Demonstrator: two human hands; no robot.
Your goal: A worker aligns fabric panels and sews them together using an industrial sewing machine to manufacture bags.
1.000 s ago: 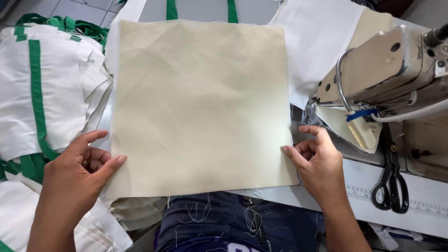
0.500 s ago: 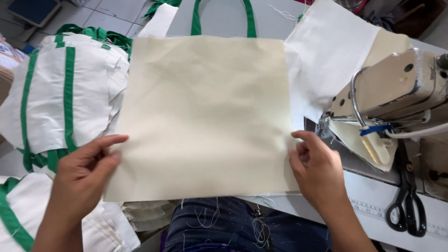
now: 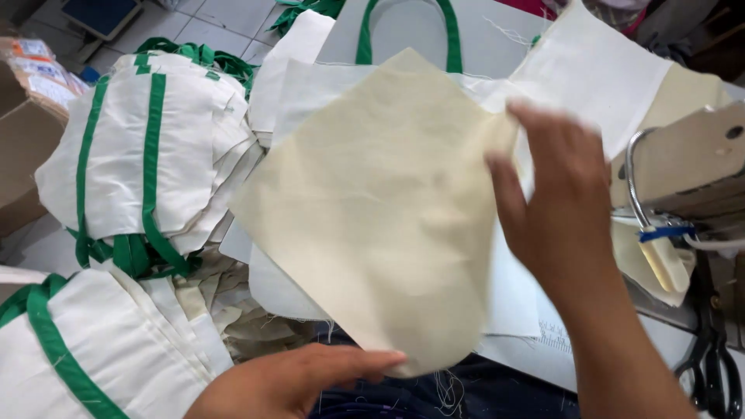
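A cream square fabric panel (image 3: pixel 380 202) is lifted and turned like a diamond above the work surface. My right hand (image 3: pixel 555 198) grips its right corner, fingers curled over the edge. My left hand (image 3: pixel 310 380) pinches the panel's bottom corner from below. Under the panel lies a white bag piece with green handles (image 3: pixel 403 31) on the table.
Stacks of white bags with green straps (image 3: pixel 140 163) fill the left side, another stack (image 3: pixel 85 349) sits at lower left. A sewing machine (image 3: pixel 691 167) stands on the right, with black scissors (image 3: pixel 718 365) below it. White cloth (image 3: pixel 601 70) lies behind.
The cream panel lay flat under both hands before. Now it is raised and rotated, my right hand has moved up to its right corner and my left hand has dropped to the bottom corner.
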